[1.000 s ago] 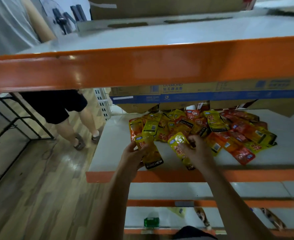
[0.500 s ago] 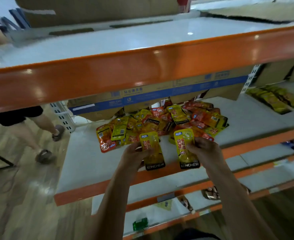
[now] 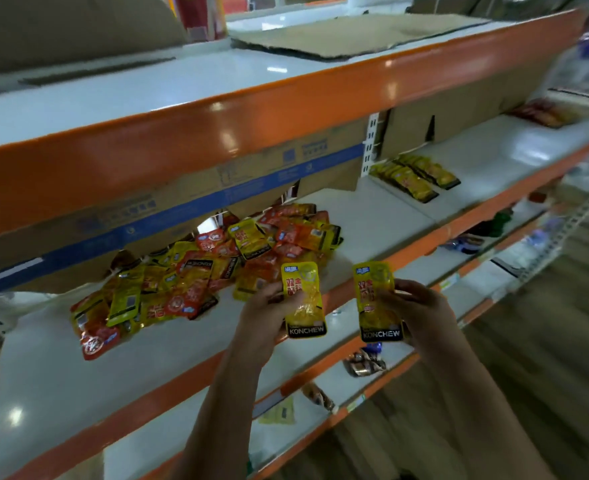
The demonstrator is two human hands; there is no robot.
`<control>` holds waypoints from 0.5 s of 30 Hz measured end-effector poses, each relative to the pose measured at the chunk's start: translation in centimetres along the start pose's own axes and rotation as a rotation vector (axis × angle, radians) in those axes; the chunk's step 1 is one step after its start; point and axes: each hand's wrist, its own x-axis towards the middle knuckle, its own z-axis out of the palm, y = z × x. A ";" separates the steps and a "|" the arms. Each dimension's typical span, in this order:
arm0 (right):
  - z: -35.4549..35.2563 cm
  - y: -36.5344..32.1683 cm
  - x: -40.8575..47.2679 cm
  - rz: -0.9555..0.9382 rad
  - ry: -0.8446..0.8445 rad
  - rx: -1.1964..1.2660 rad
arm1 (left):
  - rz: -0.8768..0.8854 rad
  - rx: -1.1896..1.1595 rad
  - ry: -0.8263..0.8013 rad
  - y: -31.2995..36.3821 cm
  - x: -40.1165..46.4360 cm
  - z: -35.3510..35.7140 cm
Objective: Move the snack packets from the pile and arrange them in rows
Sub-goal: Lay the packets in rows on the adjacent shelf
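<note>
While my left hand (image 3: 263,311) and right hand (image 3: 416,308) each pinch an upright yellow packet (image 3: 303,299), the pile (image 3: 210,268) lies left; the rows (image 3: 414,176) lie up-right, nearer my right hand's packet (image 3: 376,299), I judge.

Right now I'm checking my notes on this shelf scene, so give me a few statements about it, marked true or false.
1. Each hand holds a yellow packet: left hand, right hand. True.
2. The pile is only yellow packets. False: red ones are mixed in.
3. Rows of packets lie right of the pile. True.
4. The held packets lie on the shelf. False: they are held in front of it.
</note>
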 end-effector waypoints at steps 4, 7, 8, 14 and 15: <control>-5.7 0.0 1.2 0.020 0.095 0.069 | -0.003 0.021 -0.055 -0.3 1.0 6.1; -10.1 -0.1 2.3 0.041 0.125 0.114 | -0.001 0.037 -0.072 -0.6 1.7 10.7; -11.6 -0.2 2.7 0.042 0.134 0.129 | 0.002 0.033 -0.083 -0.6 1.9 12.3; -19.6 -1.0 5.2 0.023 0.169 0.090 | -0.014 -0.033 -0.136 -0.8 2.9 21.2; -20.7 -1.1 5.7 0.025 0.178 0.092 | -0.028 -0.041 -0.144 -0.9 3.0 22.5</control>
